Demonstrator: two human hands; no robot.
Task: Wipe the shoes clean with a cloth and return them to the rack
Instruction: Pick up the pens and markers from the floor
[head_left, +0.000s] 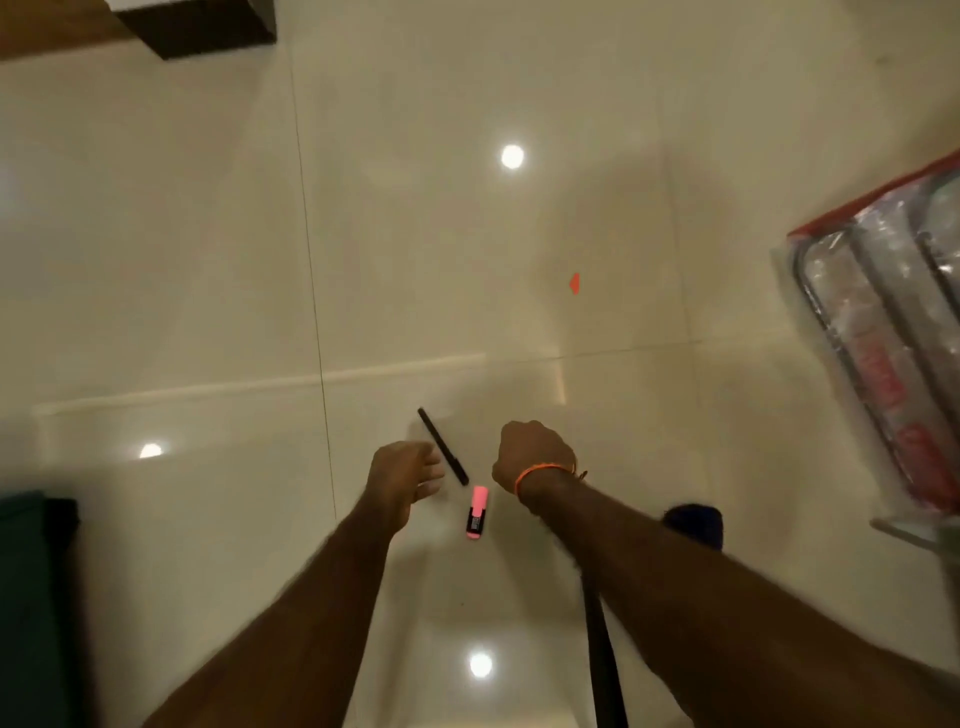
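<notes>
No shoe and no cloth is in view. My left hand (408, 475) hovers low over the glossy tiled floor (415, 260) with loosely spread fingers and holds nothing; its fingertips are beside a black pen (442, 446). My right hand (532, 457), with an orange band at the wrist, shows its back with the fingers curled under; nothing shows in it. A pink highlighter (477, 512) lies on the floor between the two hands. At the right edge stands a metal rack (883, 332) under a clear plastic cover with red trim.
A dark wooden furniture corner (192, 26) sits at the top left and a dark green object (31, 597) at the left edge. A dark blue thing (696, 525) lies behind my right forearm, and a thin black rod (602, 654) runs below it. A small orange scrap (574, 283) lies on the floor.
</notes>
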